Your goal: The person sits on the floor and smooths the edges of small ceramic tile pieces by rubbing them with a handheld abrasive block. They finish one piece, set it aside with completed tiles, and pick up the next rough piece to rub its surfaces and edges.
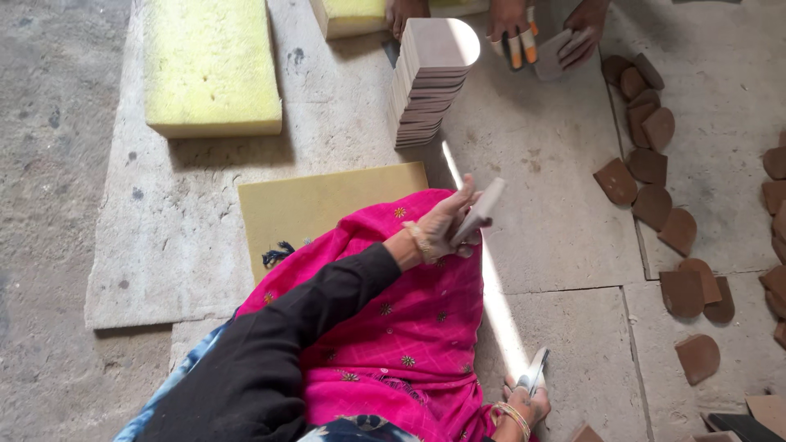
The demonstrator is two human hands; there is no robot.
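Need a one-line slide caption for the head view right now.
Seated on a stone floor, left hand holds a flat tile piece, right hand grips a small tool, near a tile stack.

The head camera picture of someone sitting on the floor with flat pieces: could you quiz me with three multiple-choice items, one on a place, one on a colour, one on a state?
1. Where is the tall stack of flat pieces?
A. on the floor ahead
B. on the lap
C. on the sponge

2. What colour is the lap cloth?
A. green
B. pink
C. white

3. What is the left hand doing?
A. lying flat
B. pointing
C. gripping a flat piece

Answers: A, the stack stands on concrete; B, bright pink with small flowers; C, fingers close around the piece.
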